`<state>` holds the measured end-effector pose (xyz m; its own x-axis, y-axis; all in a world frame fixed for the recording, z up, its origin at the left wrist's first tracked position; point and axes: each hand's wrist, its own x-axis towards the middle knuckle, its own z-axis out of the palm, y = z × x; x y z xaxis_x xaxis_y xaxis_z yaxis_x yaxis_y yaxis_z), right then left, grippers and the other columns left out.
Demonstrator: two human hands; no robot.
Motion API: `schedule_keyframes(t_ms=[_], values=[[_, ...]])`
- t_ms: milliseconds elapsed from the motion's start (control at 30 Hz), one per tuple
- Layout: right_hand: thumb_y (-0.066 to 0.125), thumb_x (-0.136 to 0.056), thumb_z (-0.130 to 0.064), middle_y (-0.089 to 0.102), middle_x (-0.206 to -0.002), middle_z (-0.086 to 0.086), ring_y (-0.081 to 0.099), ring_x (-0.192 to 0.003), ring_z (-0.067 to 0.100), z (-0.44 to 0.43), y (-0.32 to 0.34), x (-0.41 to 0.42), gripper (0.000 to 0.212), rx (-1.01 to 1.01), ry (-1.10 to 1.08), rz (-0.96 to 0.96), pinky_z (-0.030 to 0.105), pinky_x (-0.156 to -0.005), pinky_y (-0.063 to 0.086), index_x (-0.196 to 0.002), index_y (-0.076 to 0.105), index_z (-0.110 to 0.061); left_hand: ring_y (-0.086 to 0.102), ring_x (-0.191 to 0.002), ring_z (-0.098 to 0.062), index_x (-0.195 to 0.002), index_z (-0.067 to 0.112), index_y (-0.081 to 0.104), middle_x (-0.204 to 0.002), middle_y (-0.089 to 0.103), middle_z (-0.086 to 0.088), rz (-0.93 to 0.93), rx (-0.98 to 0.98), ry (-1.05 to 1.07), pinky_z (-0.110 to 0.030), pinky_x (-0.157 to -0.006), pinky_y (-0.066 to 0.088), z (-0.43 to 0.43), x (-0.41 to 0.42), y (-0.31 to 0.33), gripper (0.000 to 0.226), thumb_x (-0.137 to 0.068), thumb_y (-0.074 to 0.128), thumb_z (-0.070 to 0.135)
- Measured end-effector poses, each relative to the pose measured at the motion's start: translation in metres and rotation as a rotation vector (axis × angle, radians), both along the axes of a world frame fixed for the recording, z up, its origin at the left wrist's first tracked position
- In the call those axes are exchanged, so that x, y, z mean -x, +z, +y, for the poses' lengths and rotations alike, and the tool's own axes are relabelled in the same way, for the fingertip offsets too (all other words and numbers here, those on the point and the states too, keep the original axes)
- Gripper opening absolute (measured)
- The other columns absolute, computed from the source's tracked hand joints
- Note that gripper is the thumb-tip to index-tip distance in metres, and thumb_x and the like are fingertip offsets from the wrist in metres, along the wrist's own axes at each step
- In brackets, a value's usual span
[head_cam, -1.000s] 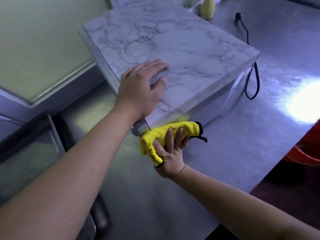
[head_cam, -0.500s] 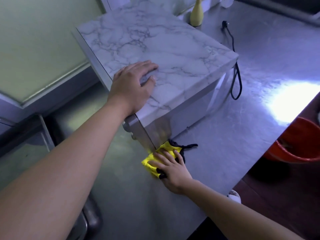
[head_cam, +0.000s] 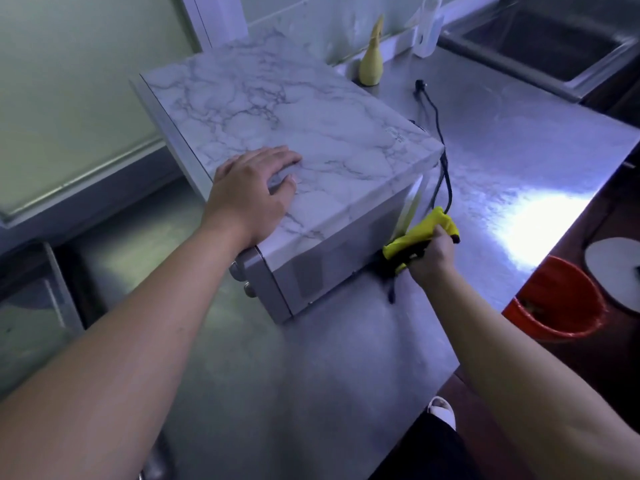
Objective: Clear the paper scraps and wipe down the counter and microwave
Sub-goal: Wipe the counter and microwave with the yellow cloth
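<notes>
Wiping the microwave (head_cam: 311, 133) right now, working on the side panel facing the body. Pressing the left hand (head_cam: 252, 199) flat on the marble-look top near the front corner, with fingers spread and nothing held, probably just bracing the box. Gripping a bunched-up yellow cloth (head_cam: 412, 239) in the right hand (head_cam: 433, 259), with fingers curled round it, and pushing it against the lower part of that side wall, toward the back end. Dealing with a box sitting angled on the steel worktop (head_cam: 519, 150), with that side panel running from near-left to far-right, away from the body. Guessing at a next stroke travelling along that long axis, back toward the front corner, so probably going with the right hand, being nearer and already touching the panel. Watching out for the black power cord (head_cam: 441, 140) hanging just behind the cloth at the back corner, looking easy to snag. Not spotting any paper scraps anywhere in view. Also noticing a red bucket (head_cam: 554, 306) below the worktop edge on the right and a sink (head_cam: 540, 43) at the far end.
</notes>
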<state>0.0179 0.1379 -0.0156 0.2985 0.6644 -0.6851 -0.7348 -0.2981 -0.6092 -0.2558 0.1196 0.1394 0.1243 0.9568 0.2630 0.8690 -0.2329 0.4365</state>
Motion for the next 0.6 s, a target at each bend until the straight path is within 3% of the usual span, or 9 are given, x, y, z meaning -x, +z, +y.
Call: schedule_keyframes(t_ms=[133,200,367,433,600], values=[[0.047,-0.101,-0.044,0.068,-0.117,0.006,0.065,-0.102,0.023,0.014,-0.001,0.038,0.039,-0.032,-0.032,0.04,0.037,-0.082,0.054,-0.127,0.062,-0.018,0.043,-0.136,-0.009,-0.129,0.033,0.062,-0.144,0.053,0.012,-0.005,-0.011,-0.003,-0.044,-0.118,0.026,0.0,0.0,0.0,0.035,-0.095,0.052,0.032],[0.051,-0.1,-0.044,0.069,-0.121,0.006,0.066,-0.098,0.021,0.002,-0.003,0.053,0.039,-0.009,-0.066,0.042,0.036,-0.081,0.054,-0.126,0.063,-0.017,0.043,-0.137,-0.008,-0.129,0.034,0.061,-0.144,0.053,0.013,-0.001,-0.008,-0.001,-0.044,-0.118,0.026,0.0,0.0,-0.001,0.035,-0.095,0.051,0.032],[0.05,-0.102,-0.04,0.07,-0.089,0.0,0.066,-0.08,0.016,-0.059,-0.005,0.11,0.026,0.042,-0.013,0.188,0.026,-0.058,0.054,-0.097,0.065,-0.019,0.043,-0.136,-0.008,-0.128,0.035,0.061,-0.143,0.053,0.014,0.004,-0.012,-0.004,-0.043,-0.118,0.026,0.001,0.0,-0.001,0.037,-0.094,0.049,0.034],[0.05,-0.102,-0.04,0.066,-0.085,0.004,0.063,-0.076,0.02,-0.086,-0.005,0.135,0.026,0.113,0.077,0.214,0.031,-0.062,0.051,-0.092,0.061,-0.019,0.042,-0.137,-0.008,-0.129,0.035,0.061,-0.144,0.053,0.014,0.001,-0.008,-0.002,-0.042,-0.118,0.025,0.001,0.001,-0.001,0.037,-0.094,0.049,0.034],[0.047,-0.103,-0.038,0.067,-0.104,0.018,0.064,-0.091,0.034,-0.13,0.0,0.174,0.035,0.224,0.249,0.396,0.047,-0.08,0.05,-0.112,0.059,-0.007,0.043,-0.136,-0.009,-0.128,0.035,0.06,-0.142,0.054,0.015,0.022,-0.007,-0.002,-0.04,-0.118,0.025,0.001,0.0,0.0,0.036,-0.094,0.048,0.034]])
